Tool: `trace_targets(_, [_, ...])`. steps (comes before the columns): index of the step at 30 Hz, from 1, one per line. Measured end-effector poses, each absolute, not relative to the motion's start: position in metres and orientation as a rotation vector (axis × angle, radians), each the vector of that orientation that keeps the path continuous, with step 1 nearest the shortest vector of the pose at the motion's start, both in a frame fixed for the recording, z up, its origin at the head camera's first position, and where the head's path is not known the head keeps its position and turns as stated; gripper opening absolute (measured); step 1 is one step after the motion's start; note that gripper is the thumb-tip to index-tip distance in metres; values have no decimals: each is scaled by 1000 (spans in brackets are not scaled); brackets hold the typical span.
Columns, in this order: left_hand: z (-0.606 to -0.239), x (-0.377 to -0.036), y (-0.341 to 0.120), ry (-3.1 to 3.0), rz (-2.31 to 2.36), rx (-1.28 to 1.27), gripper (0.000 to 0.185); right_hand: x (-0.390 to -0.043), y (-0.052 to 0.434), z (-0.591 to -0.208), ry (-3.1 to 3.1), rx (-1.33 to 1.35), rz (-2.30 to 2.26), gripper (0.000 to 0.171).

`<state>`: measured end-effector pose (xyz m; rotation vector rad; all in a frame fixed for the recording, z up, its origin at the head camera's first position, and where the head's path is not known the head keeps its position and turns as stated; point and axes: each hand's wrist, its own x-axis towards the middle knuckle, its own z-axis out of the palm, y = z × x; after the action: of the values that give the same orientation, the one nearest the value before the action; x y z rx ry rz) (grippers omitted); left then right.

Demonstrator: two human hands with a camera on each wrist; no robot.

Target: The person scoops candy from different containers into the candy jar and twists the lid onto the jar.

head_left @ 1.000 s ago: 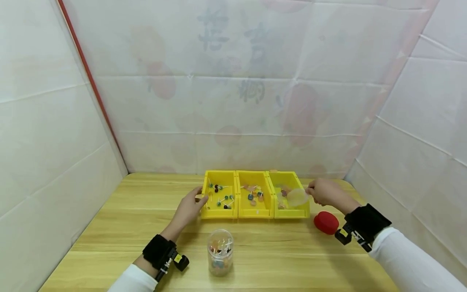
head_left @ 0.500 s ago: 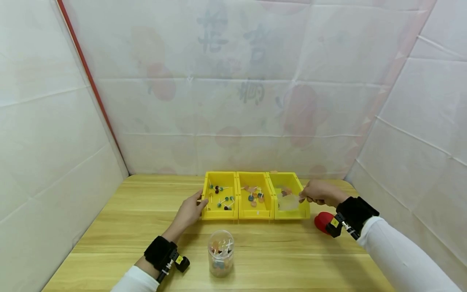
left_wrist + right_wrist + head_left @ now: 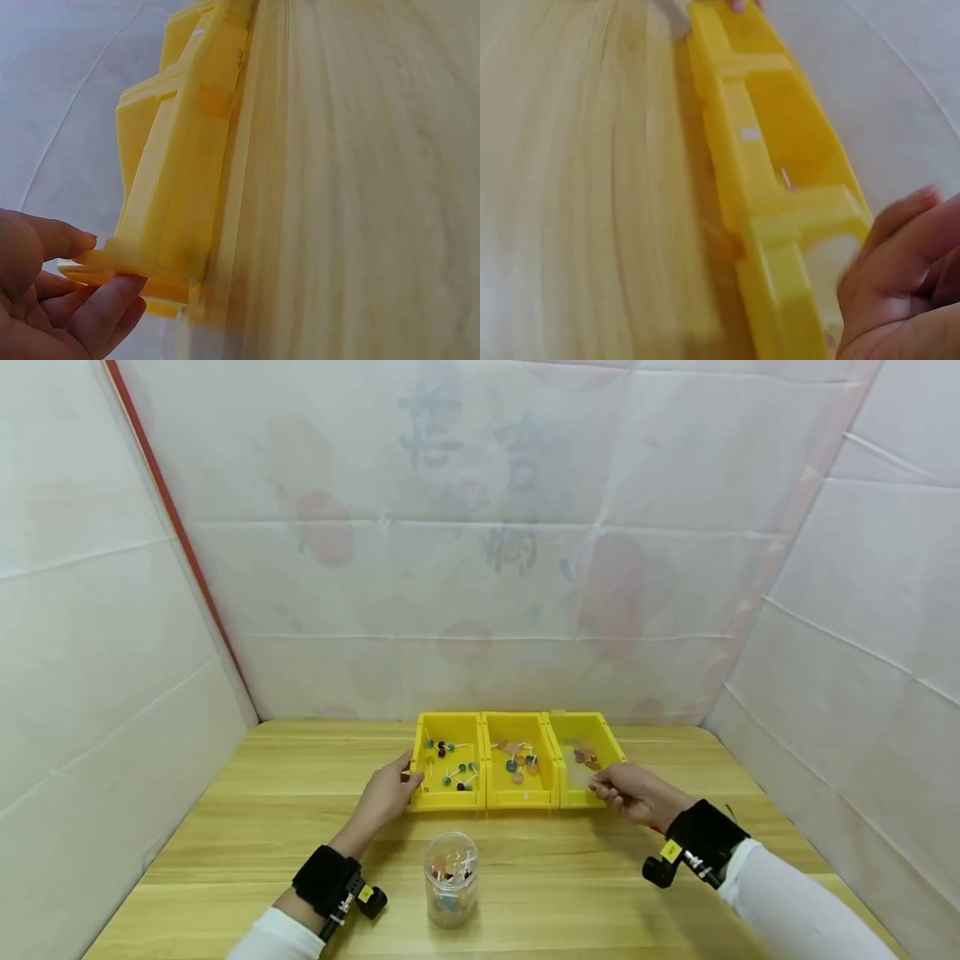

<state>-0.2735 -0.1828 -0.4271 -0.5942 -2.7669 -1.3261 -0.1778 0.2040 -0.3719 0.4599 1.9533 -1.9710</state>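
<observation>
In the head view, my left hand (image 3: pixel 386 789) pinches the outer side wall of the left yellow bin (image 3: pixel 450 804) between thumb and fingers; the left wrist view shows the thumb and fingers either side of the bin's edge (image 3: pixel 142 259). My right hand (image 3: pixel 637 792) is at the near right corner of the right yellow bin (image 3: pixel 611 747), its fingers curled round the handle end of a translucent scoop (image 3: pixel 577 775). The scoop's pale bowl is low inside that bin, beside small reddish pieces (image 3: pixel 587 755). The handle is hidden by the fingers.
The middle yellow bin (image 3: pixel 522 802) joins the other two. Small coloured heads on white sticks lie in the left and middle bins. A clear jar (image 3: pixel 451 893) with similar pieces stands in front. A red round object (image 3: pixel 656 829) is mostly hidden behind my right wrist.
My right hand has moved left and toward me, taking the scoop from over the right bin's edge down into it. My left hand stays on the left bin.
</observation>
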Motion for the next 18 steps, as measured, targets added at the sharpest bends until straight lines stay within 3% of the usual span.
trace_targets(12, [-429, -273, -182, -2782, -1302, -592, 60, -168, 179, -381, 1484, 623, -2496, 15])
trace_targets(18, [-428, -274, -183, -2780, -1295, -591, 60, -171, 167, -383, 1395, 679, -2637, 52])
